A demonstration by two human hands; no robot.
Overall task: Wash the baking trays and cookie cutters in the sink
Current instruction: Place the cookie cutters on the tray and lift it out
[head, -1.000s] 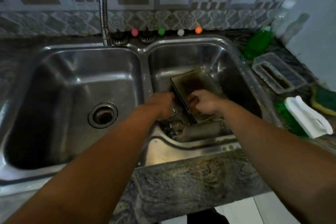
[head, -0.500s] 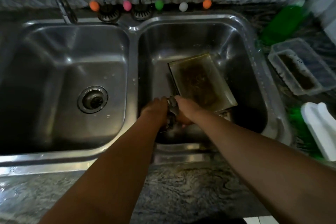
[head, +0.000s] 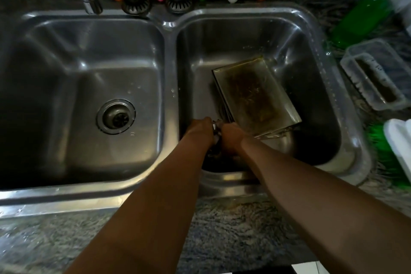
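Sink, double-bowled. Baking trays stacked aslant in right bowl: stiff metal, greasy, likely slippery; best gripped at raised rims. Left hand and right hand down at near wall, curled together around small metal pieces, presumably cookie cutters. Fingers hidden; pieces' shape and number unreadable.
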